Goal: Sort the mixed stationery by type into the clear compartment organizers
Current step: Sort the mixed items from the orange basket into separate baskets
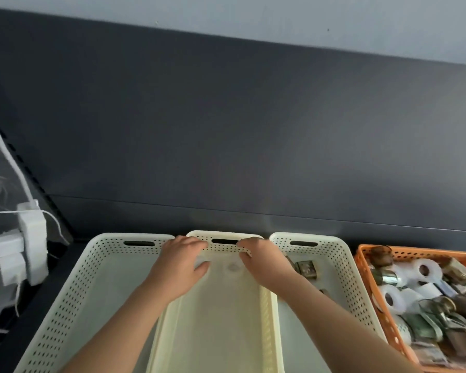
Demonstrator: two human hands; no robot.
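Three cream perforated baskets stand side by side: a left basket (73,286), a narrower middle basket (269,319) and a right basket (342,267). My left hand (179,265) grips the far left corner of the middle basket, fingers curled over its rim. My right hand (264,261) grips the far right part of the same rim. A small dark binder clip (306,268) lies in the right basket. An orange basket (366,267) at the far right holds mixed tape rolls (425,270) and clips.
A dark wall panel (226,130) rises right behind the baskets. At the left edge, white power adapters (30,238) with cables hang beside the dark table (24,313).
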